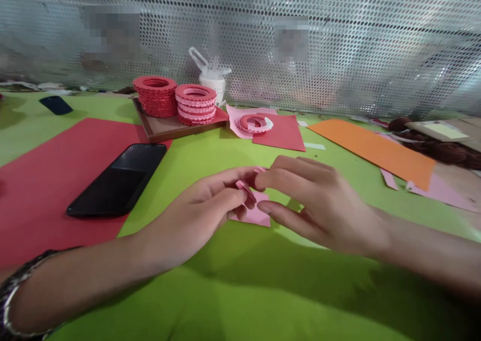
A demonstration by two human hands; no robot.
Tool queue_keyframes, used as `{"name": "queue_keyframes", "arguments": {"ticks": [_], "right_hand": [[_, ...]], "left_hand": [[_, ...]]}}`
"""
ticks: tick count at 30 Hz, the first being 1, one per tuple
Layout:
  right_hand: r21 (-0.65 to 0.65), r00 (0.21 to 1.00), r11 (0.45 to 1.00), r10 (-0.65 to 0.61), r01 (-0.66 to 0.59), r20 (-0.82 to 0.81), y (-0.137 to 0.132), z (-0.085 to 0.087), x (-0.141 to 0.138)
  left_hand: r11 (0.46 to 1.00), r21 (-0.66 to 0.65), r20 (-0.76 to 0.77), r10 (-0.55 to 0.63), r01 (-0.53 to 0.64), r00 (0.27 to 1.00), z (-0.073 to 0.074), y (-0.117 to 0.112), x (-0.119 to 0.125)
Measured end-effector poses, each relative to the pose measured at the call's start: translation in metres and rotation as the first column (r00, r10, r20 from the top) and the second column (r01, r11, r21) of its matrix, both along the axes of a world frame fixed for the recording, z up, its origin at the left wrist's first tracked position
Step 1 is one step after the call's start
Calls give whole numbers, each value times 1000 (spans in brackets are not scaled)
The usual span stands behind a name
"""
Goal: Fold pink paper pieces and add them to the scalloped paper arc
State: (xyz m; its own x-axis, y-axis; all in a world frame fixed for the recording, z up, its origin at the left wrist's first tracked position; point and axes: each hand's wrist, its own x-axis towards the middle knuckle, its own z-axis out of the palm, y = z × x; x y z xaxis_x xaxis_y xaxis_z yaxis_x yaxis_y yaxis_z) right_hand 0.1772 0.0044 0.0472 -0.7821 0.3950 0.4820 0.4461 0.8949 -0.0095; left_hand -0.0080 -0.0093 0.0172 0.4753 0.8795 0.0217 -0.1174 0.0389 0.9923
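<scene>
My left hand is closed on a small pink and red piece of foam or paper, pinched between thumb and fingers. Most of that piece is hidden by the fingers, so its full shape does not show. My right hand is close on the right, thumb and index finger apart, with the index fingertip beside or touching the far end of the piece. Under both hands a pink sheet lies on the green table surface.
A black phone rests on a red sheet at left. Behind stand red ring stacks and pink-and-red rings on a brown tray. A scalloped ring, red card, orange sheet and white cup are farther back.
</scene>
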Motion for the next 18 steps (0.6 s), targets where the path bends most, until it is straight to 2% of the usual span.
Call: {"name": "queue_keyframes", "arguments": {"ticks": [4,10,13,18], "right_hand": [[-58,999,997,-44,43,-15,-4,0,-1],[-8,997,998,-66,66,34,-5,0,-3],[14,996,997,-75,75,51,-4,-1,-3],[-33,998,997,-69,69,8,-3,-3,-2]], "left_hand": [[996,84,-114,10,-1,993,1,-3,0],[978,207,-162,52,-17,985,11,-6,6],[972,231,-219,88,-36,972,10,-8,7],[944,331,-349,135,-13,927,7,-5,2]]}}
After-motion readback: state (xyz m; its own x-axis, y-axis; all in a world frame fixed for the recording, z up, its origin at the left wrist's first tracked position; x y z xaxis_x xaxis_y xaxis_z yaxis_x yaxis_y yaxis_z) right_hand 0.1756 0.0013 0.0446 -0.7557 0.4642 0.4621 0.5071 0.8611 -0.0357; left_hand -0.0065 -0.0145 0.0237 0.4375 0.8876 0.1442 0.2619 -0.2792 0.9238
